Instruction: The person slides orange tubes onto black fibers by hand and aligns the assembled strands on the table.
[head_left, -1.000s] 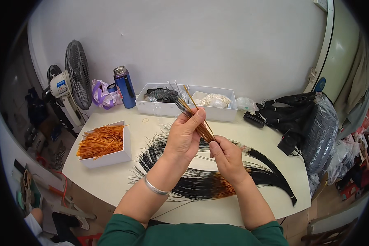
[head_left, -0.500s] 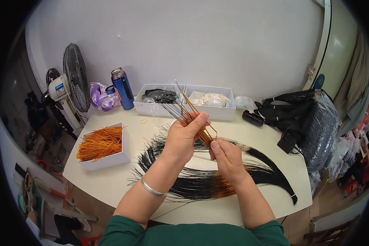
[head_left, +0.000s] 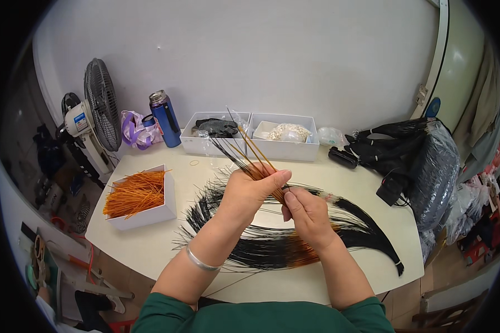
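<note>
My left hand [head_left: 253, 194] is closed round a slim bunch of stiff, wire-like strands [head_left: 234, 157], black toward the far ends and amber lower down. Two amber strands stand apart from the others, tilted up and left. At the bunch's near end, my right hand [head_left: 308, 213] pinches with thumb and forefinger; the strand tips there are mostly hidden by the fingers. Under both hands, a long curved spread of black strands [head_left: 261, 252] with an amber section lies on the table. A second black bundle [head_left: 361, 216] runs along its right side, tied at the near end.
A white box [head_left: 169, 202] of short orange sticks [head_left: 134, 194] sits at left. Two white trays [head_left: 203, 145] hold dark and cream items by the wall. A blue flask [head_left: 165, 119] and fan [head_left: 103, 105] are far left. Black bundles [head_left: 394, 147] and a plastic-wrapped roll [head_left: 434, 177] stand right.
My left thumb has moved right and down, closer to my right hand. The amber strand end that stuck up between the hands no longer shows, and the bunch's tips have shifted slightly left.
</note>
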Motion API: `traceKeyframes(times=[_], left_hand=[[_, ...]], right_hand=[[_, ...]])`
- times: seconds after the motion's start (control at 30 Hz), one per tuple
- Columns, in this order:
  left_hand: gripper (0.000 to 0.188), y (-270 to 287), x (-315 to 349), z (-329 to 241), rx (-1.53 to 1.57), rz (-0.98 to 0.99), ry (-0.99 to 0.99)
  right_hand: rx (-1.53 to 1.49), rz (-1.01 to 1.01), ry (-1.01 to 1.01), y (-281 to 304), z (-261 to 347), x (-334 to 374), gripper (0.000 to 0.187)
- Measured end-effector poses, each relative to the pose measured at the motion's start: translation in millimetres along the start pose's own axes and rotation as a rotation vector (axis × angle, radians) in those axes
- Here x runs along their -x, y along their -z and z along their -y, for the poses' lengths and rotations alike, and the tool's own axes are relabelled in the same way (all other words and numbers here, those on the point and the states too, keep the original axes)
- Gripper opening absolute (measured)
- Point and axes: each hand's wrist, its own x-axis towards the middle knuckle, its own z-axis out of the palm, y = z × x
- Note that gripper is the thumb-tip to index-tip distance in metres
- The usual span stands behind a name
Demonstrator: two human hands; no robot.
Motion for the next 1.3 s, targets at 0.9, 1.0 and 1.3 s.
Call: traceKeyframes(times=[0.9, 1.0, 1.3], left_hand=[[0.019, 5.5, 0.4, 11.2, -0.079, -0.063, -0.026], [0.018, 6.4, 0.4, 14.1, -0.062, -0.088, -0.081], [0.018, 11.5, -0.7, 16.7, -0.112, 0.058, -0.01]], right_hand=[[0.065, 0.042, 0.055, -2.8, -3.7, 0.5, 0.026], [0.06, 0.06, 0.041, -1.4, -5.1, 1.0, 0.026], [0.018, 0.091, 0.045, -4.2, -9.3, 1.7, 0.025]])
